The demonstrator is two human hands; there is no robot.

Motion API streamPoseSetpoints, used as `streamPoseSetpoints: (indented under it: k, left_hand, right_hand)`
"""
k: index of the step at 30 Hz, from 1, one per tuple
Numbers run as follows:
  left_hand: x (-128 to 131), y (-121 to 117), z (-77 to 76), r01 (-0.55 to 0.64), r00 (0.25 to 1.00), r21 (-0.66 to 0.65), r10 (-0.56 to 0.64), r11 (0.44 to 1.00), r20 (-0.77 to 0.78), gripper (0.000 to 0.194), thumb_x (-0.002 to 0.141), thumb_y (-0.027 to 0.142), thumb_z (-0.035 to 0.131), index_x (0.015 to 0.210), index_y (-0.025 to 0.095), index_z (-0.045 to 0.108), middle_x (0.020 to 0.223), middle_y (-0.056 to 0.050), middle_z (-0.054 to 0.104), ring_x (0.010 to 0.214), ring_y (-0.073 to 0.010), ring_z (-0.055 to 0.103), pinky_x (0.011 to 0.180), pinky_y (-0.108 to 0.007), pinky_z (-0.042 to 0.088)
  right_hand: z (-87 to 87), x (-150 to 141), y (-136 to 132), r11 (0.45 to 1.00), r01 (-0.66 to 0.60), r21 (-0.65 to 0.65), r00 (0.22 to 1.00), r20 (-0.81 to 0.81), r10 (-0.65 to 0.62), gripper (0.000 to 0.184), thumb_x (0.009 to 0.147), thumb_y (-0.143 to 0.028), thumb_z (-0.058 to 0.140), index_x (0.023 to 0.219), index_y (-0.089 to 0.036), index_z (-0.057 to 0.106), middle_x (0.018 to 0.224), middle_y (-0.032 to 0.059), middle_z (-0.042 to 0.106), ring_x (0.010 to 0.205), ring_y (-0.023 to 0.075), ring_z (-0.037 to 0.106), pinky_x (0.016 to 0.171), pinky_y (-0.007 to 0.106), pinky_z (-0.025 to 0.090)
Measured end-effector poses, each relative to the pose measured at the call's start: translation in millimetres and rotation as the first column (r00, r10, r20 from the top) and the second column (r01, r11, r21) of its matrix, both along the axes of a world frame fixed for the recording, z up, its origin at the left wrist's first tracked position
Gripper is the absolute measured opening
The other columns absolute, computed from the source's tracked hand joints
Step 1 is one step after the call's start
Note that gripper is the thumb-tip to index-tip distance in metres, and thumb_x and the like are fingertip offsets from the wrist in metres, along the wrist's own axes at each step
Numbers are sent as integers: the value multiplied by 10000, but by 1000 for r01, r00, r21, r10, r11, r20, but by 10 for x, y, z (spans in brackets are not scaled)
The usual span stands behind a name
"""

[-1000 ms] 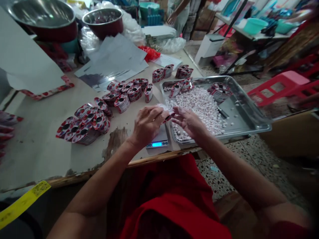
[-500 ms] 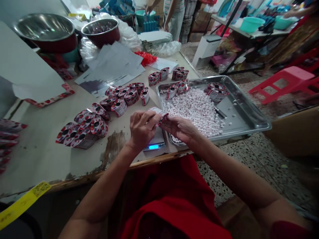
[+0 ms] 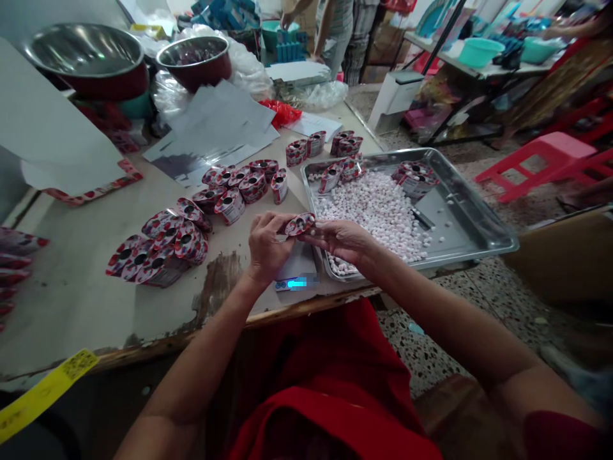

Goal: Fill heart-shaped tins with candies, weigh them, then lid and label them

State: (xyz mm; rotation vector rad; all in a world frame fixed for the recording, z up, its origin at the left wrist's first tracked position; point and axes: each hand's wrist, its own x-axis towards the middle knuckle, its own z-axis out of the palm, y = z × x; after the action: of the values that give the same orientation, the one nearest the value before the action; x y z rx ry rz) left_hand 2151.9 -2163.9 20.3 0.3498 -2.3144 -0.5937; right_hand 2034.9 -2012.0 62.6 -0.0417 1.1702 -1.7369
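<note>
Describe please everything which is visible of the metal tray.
The metal tray is shallow, rectangular and shiny silver, with rounded corners and a raised rim. It sits right of the scale, on the table. Small white pieces mostly cover its left part; printed packets stand at its far side, and a dark object lies near the middle. The right hand partly hides it; contact is unclear.

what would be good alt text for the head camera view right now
A person's left hand holds a small red-patterned packet above a scale with a lit display, the right hand at its edge. To the right, a metal tray holds many small white pellets; similar packets stand in groups on the worn table.
</note>
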Motion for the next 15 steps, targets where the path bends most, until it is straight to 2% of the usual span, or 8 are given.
streamPoseSetpoints:
  k: [4, 6, 8, 9, 11, 13, 15]
  left_hand:
    - [-23, 69, -80, -1, 993, 237, 29, 972, -117, 318, 774, 195, 891, 1075, 229, 794, 1031, -57, 763, 982, -243, 699, 904, -360, 547]
    - [-39, 119, -113, 61, 985, 409, 11, 910, -170, 326, 784, 257, 905, 1085, 219, 783, 1052, -57, 759, 959, -218, 717, 853, -324, 563]
    - [-56, 172, -131, 109, 979, 581, 13, 806, -203, 357, 788, 318, 911, 1095, 207, 767, 1056, -56, 765, 936, -199, 733, 814, -293, 575]
    - [-61, 197, -132, 118, 977, 646, 27, 754, -210, 380, 778, 340, 918, 1094, 200, 760, 1048, -56, 770, 930, -195, 737, 810, -287, 580]
    - [-59, 245, -120, 119, 975, 722, 59, 682, -216, 428, 744, 366, 940, 1084, 186, 752, 1025, -57, 776, 930, -193, 738, 812, -282, 589]
    - [-42, 284, -99, 125, 971, 745, 73, 655, -226, 458, 711, 373, 958, 1074, 182, 753, 1012, -56, 778, 922, -190, 734, 810, -277, 590]
    - [-26, 315, -88, 137, 967, 755, 79, 642, -243, 465, 698, 377, 960, 1069, 186, 756, 1013, -54, 778, 912, -185, 728, 805, -273, 586]
  right_hand:
    - [-39, -60, 26, 998, -14, 58, 996, -86, 19, 222, 838, 93, 676, 915, -81, 792, 952, 115, 830, 863, 158, 797, 922, 241, 652]
    - [-44, -73, 47, 996, 51, 71, 977, -210, -35, 128, 811, 0, 794, 873, -112, 800, 891, 91, 824, 795, 153, 786, 840, 244, 659]
    - [-35, -77, 62, 989, 139, 51, 902, -419, -105, 115, 781, -144, 889, 843, -140, 792, 804, 56, 802, 721, 155, 764, 751, 262, 650]
    - [-26, -76, 66, 983, 179, 38, 832, -539, -131, 142, 785, -217, 900, 852, -153, 793, 770, 39, 788, 685, 156, 749, 704, 267, 636]
    - [-2, -70, 69, 975, 221, 25, 635, -763, -125, 159, 843, -311, 851, 917, -175, 815, 775, 24, 783, 648, 160, 722, 647, 281, 599]
    - [27, -53, 64, 972, 228, 51, 396, -917, -45, 160, 913, -307, 766, 994, -192, 842, 858, 39, 804, 699, 177, 724, 690, 309, 584]
    - [62, -20, 45, 964, 241, 113, 174, -982, 72, 167, 950, -253, 707, 1004, -203, 856, 940, 60, 816, 816, 206, 738, 802, 342, 574]
